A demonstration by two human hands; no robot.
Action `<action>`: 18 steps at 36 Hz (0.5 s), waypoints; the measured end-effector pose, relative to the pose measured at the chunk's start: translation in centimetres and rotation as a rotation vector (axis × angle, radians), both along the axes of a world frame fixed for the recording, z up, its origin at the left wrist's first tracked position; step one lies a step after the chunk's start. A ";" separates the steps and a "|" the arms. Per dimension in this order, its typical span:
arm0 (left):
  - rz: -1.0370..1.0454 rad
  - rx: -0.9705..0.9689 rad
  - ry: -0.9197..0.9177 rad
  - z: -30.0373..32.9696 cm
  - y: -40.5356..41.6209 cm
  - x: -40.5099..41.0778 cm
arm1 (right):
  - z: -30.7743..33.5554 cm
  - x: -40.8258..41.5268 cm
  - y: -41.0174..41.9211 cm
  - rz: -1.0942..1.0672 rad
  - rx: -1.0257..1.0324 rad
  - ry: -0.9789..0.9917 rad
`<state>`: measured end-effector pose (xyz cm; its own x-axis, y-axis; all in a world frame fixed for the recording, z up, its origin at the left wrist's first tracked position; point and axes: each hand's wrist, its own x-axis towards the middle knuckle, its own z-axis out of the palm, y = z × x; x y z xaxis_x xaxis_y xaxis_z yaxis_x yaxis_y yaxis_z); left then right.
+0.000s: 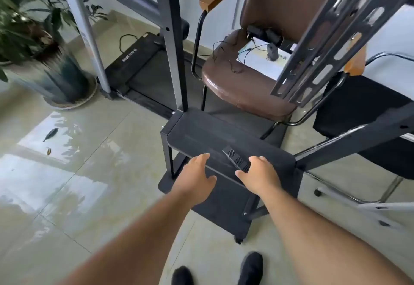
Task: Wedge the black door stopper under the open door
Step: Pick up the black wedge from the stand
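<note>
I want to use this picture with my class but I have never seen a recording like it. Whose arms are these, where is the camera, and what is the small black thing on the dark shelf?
The camera sits on a person's head and looks forward and down, so the two bare arms are the wearer's own, and the black shoes at the bottom are theirs too. The left hand hovers open over the dark shelf of a wheeled stand. The right hand reaches the ribbed black door stopper, its fingers at the near end; whether it grips yet is unclear. Behind stand a brown chair, a treadmill and a potted plant. No door shows in this picture.
</note>
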<state>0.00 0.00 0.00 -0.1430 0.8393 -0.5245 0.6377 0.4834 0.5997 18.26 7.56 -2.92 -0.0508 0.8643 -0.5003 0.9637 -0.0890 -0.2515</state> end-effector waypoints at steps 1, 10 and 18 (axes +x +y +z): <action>0.001 0.001 -0.004 -0.1 0.1 0.0 | -0.2 0.0 0.1 -0.005 0.006 0.000; 0.008 -0.045 -0.001 -1.4 0.6 -0.1 | -1.5 0.4 1.0 0.075 0.054 -0.054; -0.048 -0.003 0.058 1.4 0.1 -0.6 | 3.3 0.8 -0.4 0.196 0.104 -0.026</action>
